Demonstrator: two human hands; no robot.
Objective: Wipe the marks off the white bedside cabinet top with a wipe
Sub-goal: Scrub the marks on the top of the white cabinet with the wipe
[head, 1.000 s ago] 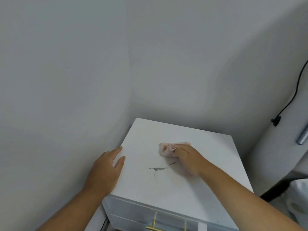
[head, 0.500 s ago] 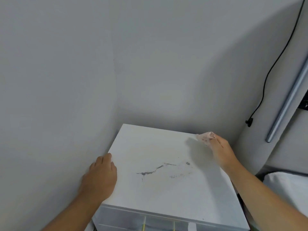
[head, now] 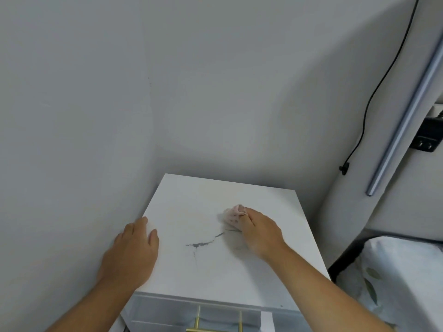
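Right now the fingers (head: 248, 220) of the right hand (head: 260, 232) curl over a crumpled pinkish wipe (head: 232, 214), bunching it and pressing it onto the white bedside cabinet top (head: 215, 271). The wipe's free edge sticks out past the fingertips toward the back of the top, and dark specks show on it. The wipe sits right of centre, touching the right end of the grey marks (head: 203, 243). These marks are a thin jagged streak running left from the hand, with a faint line dropping from it toward the front edge. A pale grey smear lies just beside the heel of the hand.

The left hand (head: 130, 252) lies flat with straight fingers close together and holds nothing. Its palm rests over the top's front left edge, and the thumb lies on the surface.

Below the front edge a white drawer (head: 163, 312) shows a brass handle (head: 195, 319). The cabinet stands in a corner of the grey wall (head: 215, 92). To the right, a black cable (head: 369, 101) runs down a padded panel beside a slanting metal bar (head: 405, 116) and a black power strip (head: 429, 137). Leaf-printed bedding (head: 402, 283) lies at the lower right.
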